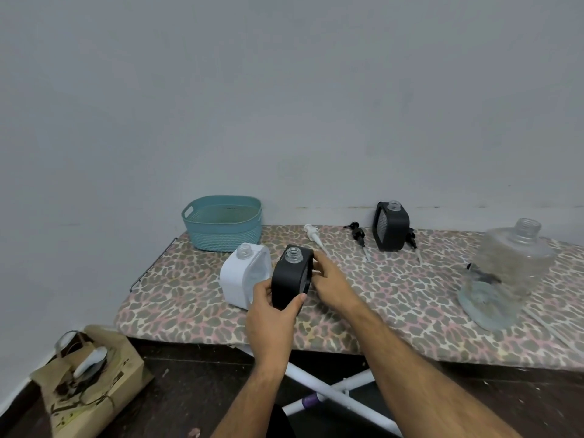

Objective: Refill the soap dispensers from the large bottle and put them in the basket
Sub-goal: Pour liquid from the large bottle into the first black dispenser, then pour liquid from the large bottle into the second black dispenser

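Both hands, left hand (pixel 272 314) and right hand (pixel 331 281), grip the black dispenser (pixel 289 279) (uncapped) near the desk's (pixel 395 311) front edge.

A: From my feed, the large bottle (pixel 508 273) is smeared by blur; I can't tell its fill.

B: Same here: the hands (pixel 328 281) cover the black dispenser's (pixel 289 279) lower front; the bench (pixel 395 314) runs off-frame right.

Both forearms are bare, no sleeves or jewellery showing.
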Demonstrator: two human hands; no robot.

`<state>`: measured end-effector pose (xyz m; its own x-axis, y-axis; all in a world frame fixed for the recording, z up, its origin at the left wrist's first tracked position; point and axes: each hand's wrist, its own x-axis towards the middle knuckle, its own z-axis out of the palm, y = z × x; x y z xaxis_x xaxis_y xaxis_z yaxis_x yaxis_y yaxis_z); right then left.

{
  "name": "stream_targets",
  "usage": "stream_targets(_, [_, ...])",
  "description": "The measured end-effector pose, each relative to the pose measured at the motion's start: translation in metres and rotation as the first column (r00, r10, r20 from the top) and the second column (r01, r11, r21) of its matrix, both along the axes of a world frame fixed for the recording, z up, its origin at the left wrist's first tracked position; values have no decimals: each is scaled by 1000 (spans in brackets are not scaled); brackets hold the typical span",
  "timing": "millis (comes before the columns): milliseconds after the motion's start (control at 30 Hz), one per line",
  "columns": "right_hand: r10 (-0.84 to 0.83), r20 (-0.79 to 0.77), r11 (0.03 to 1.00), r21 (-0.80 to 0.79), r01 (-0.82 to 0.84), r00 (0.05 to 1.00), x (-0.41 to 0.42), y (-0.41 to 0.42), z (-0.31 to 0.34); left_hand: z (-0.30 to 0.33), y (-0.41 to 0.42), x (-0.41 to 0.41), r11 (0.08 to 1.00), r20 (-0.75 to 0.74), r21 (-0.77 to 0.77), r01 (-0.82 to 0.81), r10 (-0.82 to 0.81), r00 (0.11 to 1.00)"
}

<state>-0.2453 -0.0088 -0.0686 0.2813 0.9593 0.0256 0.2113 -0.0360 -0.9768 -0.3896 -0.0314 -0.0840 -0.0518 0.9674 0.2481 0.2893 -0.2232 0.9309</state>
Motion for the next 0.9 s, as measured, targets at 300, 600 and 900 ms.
stream_targets(300, [11,59,1000,-28,-9,998,1,-10,0,-2,-6,1,999,32,44,24,-25,999])
stream_targets(600, [-122,163,992,4,123,979,22,-47,-7,-13,-46,10,967,65,248,-63,49,997])
stream_targets(900, [-243,150,969,78,234,958,61,-95,-12,-20,-64,44,920,-75,284,269,-259,963])
